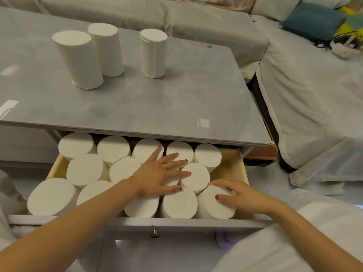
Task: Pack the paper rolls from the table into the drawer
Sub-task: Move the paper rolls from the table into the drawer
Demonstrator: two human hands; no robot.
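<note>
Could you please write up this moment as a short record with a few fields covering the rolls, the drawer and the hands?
rolls on table: three paper rolls, upright on the grey tabletop
drawer: open drawer, packed with upright rolls in about three rows
free space: gap along the drawer's right side
left hand: left hand flat, fingers spread across roll tops
right hand: right hand on the front right roll

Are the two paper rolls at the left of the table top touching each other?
Cannot tell. In the head view the front roll overlaps the rear roll, hiding whether any gap lies between them.
</note>
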